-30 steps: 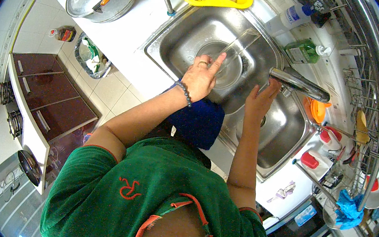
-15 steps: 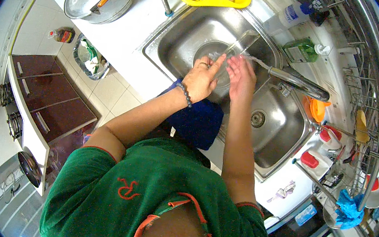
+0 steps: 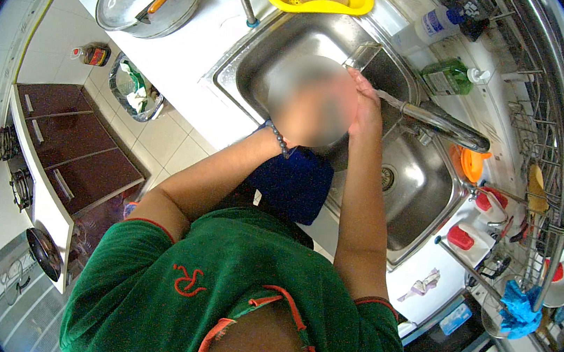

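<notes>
Both my hands are over the larger steel sink basin (image 3: 256, 67), close to the tap (image 3: 443, 122). My left hand (image 3: 294, 122), with a dark bead bracelet at the wrist, is mostly covered by a blurred patch, so its fingers and anything in them are hidden. My right hand (image 3: 367, 103) is raised beside it near the tap's spout, its visible fingers stretched out; the blur hides part of the palm side. Just beyond the fingertips, a shiny rectangular piece (image 3: 364, 55) sits at the basin's far right wall.
A yellow strainer basket (image 3: 352, 3) with a sponge stands behind the sink. A lidded pan (image 3: 127, 2) is on the left counter. Green (image 3: 447, 77) and white (image 3: 434, 24) bottles line the back. A second basin (image 3: 416, 199) and a wire rack (image 3: 557, 139) are at right.
My right hand has moved slightly right, nearer the tap spout. My left hand has shifted slightly back toward me, and a blurred patch now covers its fingers, which showed extended before.
</notes>
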Motion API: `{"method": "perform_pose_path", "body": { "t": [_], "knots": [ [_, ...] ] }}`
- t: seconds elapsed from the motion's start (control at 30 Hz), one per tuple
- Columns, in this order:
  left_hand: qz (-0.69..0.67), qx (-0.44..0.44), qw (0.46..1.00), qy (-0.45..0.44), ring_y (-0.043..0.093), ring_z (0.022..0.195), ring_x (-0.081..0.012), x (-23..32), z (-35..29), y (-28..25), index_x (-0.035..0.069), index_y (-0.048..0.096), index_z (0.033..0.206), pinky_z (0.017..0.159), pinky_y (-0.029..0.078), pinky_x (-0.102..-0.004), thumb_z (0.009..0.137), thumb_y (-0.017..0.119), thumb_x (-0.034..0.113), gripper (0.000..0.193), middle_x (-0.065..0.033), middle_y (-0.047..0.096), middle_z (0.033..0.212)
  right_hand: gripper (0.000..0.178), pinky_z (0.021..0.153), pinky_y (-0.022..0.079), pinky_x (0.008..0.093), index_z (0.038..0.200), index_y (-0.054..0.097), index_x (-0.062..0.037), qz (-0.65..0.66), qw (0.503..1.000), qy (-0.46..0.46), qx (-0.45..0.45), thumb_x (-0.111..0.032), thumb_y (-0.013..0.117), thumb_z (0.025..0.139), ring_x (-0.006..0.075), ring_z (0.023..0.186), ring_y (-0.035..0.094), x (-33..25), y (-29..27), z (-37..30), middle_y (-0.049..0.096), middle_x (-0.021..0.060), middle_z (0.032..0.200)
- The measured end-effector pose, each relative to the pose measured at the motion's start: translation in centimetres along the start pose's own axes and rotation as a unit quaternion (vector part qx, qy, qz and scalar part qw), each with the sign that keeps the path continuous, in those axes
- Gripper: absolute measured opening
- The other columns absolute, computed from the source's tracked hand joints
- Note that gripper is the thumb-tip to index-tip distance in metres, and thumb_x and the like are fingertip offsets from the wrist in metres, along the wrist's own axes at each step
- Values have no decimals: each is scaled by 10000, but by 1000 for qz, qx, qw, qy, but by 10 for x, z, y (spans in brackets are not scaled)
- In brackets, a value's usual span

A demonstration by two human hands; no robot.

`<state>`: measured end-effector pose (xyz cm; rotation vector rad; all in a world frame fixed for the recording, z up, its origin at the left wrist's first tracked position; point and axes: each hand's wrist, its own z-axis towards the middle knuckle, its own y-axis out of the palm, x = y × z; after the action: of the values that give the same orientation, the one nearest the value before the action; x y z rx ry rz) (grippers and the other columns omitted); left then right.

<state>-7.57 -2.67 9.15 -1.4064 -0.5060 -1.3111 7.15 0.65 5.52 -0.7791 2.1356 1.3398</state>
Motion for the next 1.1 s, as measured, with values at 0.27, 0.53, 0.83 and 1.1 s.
{"method": "perform_pose_path", "body": {
  "t": [0.27, 0.53, 0.83, 1.1],
  "knots": [
    [18, -10, 1000, 15, 465, 893, -303, 4, 4, -4, 126, 297, 1388, 802, 419, -342, 711, 647, 45, 766, -168, 449, 963, 160, 642, 495, 314, 909, 585, -6, 11, 999, 49, 20, -11, 608, 751, 189, 691, 588, -6, -13, 13, 606, 91, 795],
    [-48, -67, 986, -145, 524, 855, -169, -24, 16, -1, 88, 252, 1392, 732, 452, -287, 704, 705, 87, 824, -100, 532, 957, 150, 630, 489, 295, 897, 587, -5, -1, 998, 24, 51, -141, 575, 833, 184, 684, 589, -8, -6, 8, 602, 85, 756],
    [-295, -51, 945, -135, 481, 569, -65, -64, 31, 14, 67, 346, 1335, 523, 406, -199, 746, 679, 53, 676, 18, 501, 691, 221, 506, 462, 282, 888, 567, -9, -105, 989, -28, 104, -221, 509, 890, 189, 616, 582, -17, -43, 27, 605, 100, 752],
    [-198, -47, 973, -108, 528, 781, -89, -64, 9, -51, 29, 360, 1335, 721, 447, -215, 742, 675, 59, 672, -29, 564, 935, 308, 547, 456, 320, 762, 602, 23, -590, 796, -110, 83, -265, 552, 859, 183, 625, 597, -27, 3, 21, 629, 124, 706]
  ]
}}
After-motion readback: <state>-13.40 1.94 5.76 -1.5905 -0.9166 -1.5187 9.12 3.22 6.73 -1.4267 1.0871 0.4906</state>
